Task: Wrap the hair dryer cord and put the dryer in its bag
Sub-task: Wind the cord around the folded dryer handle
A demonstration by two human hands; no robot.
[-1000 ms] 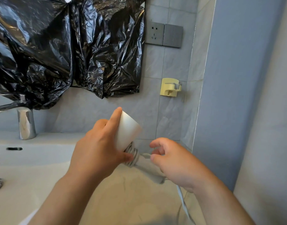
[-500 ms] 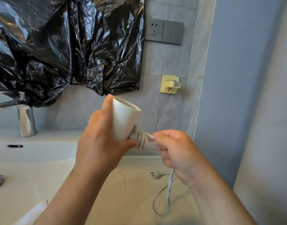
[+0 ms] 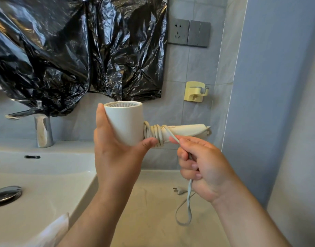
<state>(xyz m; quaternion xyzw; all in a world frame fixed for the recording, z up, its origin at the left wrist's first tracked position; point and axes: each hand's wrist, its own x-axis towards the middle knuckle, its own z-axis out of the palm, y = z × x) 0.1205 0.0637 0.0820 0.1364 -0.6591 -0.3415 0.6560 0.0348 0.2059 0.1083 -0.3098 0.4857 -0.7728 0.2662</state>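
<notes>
The left hand (image 3: 115, 157) is curled round the fat white body of the hair dryer (image 3: 125, 122) and holds it up in the air, above the bench (image 3: 153, 229) and just right of the sink (image 3: 46, 184). The dryer's handle (image 3: 187, 130) sticks out to the right. The cord (image 3: 154, 134) goes round the handle a few times, close to the body. The right hand (image 3: 205, 168) pinches the cord just below the handle, with its fingers curled round it. From that hand the cord hangs down and makes a loop on the bench. The plug (image 3: 179, 190) lies on the bench near the back right corner. A shiny tap (image 3: 43, 131) stands at the sink's back edge.
</notes>
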